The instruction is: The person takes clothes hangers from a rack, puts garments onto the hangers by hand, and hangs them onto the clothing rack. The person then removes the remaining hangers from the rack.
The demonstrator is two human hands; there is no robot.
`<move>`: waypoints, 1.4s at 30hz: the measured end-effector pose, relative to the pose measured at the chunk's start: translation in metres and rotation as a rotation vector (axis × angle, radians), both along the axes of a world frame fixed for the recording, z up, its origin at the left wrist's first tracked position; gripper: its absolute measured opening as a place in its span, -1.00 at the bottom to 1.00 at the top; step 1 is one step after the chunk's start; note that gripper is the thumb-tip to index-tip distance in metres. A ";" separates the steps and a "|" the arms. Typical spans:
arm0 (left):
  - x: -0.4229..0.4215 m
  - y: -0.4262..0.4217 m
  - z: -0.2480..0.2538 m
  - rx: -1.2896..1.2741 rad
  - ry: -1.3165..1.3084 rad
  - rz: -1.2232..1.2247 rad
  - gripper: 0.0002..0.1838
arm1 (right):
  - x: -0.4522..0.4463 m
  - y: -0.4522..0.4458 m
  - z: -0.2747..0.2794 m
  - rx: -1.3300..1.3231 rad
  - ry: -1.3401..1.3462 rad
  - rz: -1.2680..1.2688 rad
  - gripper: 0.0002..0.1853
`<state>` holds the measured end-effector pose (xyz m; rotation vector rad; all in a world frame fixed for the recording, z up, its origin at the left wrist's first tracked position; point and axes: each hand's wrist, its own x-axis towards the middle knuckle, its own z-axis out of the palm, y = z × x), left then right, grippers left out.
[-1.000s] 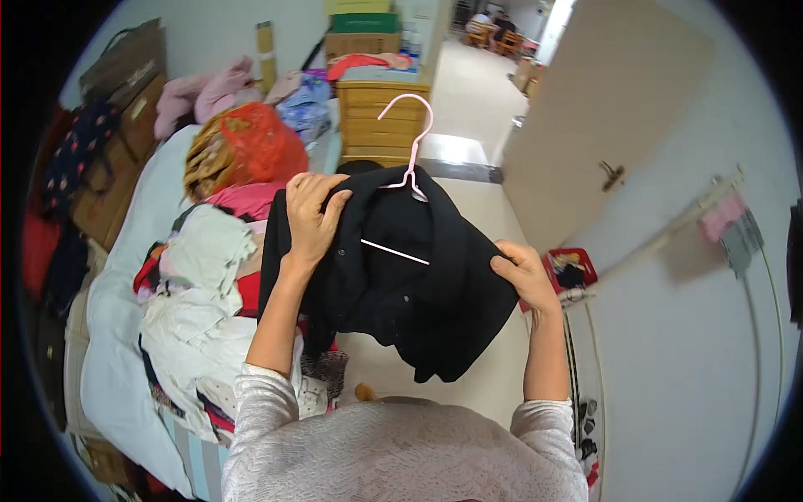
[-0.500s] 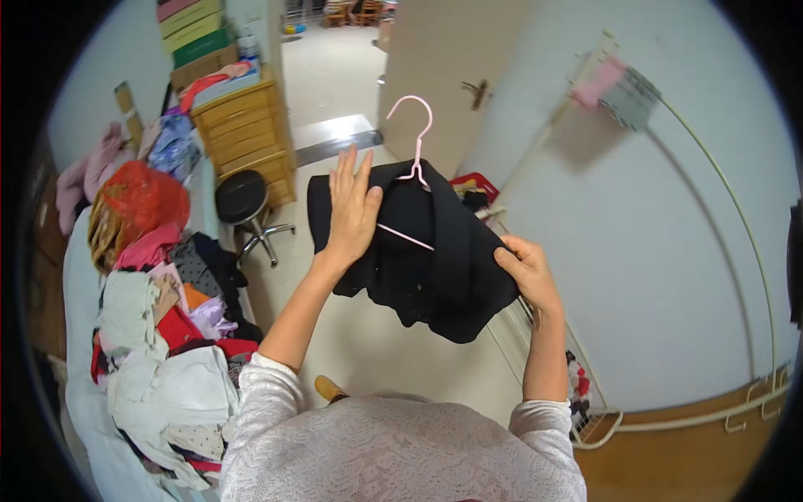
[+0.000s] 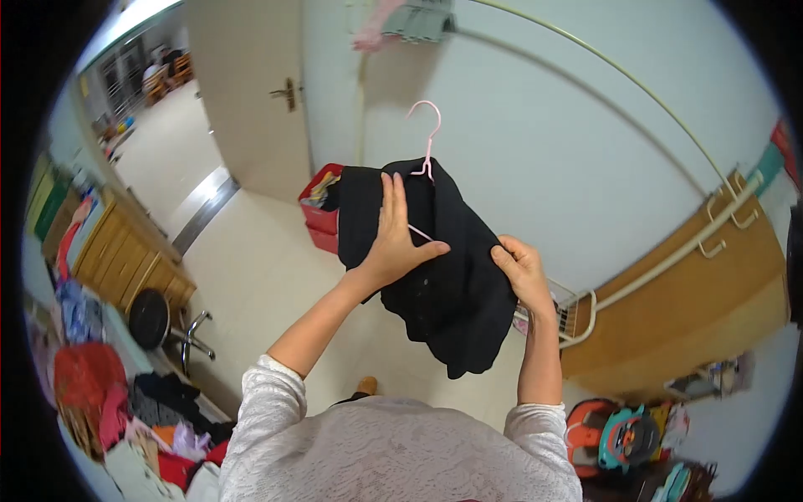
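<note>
A matte black garment point(image 3: 460, 293) drapes over a hook-topped pink hanger point(image 3: 430, 151), right hand point(image 3: 525, 273) pinching its edge, left hand point(image 3: 391, 248) splayed against it, above smooth pale floor point(image 3: 259, 268) beside a plain wall point(image 3: 544, 125).

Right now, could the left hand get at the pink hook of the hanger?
Probably yes. The left hand is open over the front of the black garment, fingertips pointing up, below the pink hook. The hook sticks up above the cloth, and nothing seems to cover it.
</note>
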<state>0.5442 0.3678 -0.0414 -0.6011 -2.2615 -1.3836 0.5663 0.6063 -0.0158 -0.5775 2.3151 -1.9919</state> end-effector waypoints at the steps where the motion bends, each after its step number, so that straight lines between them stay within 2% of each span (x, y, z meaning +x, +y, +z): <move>1: -0.009 0.014 0.001 0.009 0.003 -0.054 0.33 | 0.002 0.009 0.001 0.032 0.013 -0.070 -0.73; 6: -0.039 0.073 0.007 -0.049 -0.003 -0.175 0.29 | 0.020 0.034 0.017 0.114 0.054 -0.324 -0.73; 8: -0.048 0.092 0.008 -0.100 -0.013 -0.214 0.14 | 0.026 0.039 0.017 0.118 0.084 -0.419 -0.75; 9: -0.054 0.104 0.006 -0.105 -0.004 -0.261 0.14 | 0.029 0.043 0.017 0.126 0.113 -0.476 -0.77; 11: -0.063 0.129 -0.001 -0.088 0.081 -0.315 -0.07 | 0.035 0.057 0.015 0.123 0.104 -0.551 -0.77; 13: -0.068 0.154 0.002 -0.101 0.123 -0.378 -0.14 | 0.046 0.068 0.025 0.189 0.096 -0.647 -0.77; 15: -0.068 0.180 0.009 -0.093 0.159 -0.418 -0.24 | 0.051 0.085 0.025 0.139 0.103 -0.718 -0.75; 21: -0.073 0.269 0.026 -0.103 0.208 -0.526 -0.28 | 0.057 0.150 0.033 0.023 0.173 -0.872 -0.75; 24: -0.078 0.317 0.032 -0.107 0.247 -0.534 -0.29 | 0.056 0.191 0.042 0.053 0.153 -0.918 -0.75; 25: -0.081 0.335 0.035 -0.108 0.258 -0.533 -0.29 | 0.055 0.204 0.045 -0.015 0.175 -0.887 -0.75; 37: -0.116 0.528 0.072 -0.061 0.335 -0.492 -0.30 | 0.023 0.395 0.099 0.034 0.166 -0.915 -0.74; 42: -0.135 0.606 0.091 -0.052 0.361 -0.512 -0.32 | 0.005 0.457 0.120 0.093 0.218 -1.006 -0.73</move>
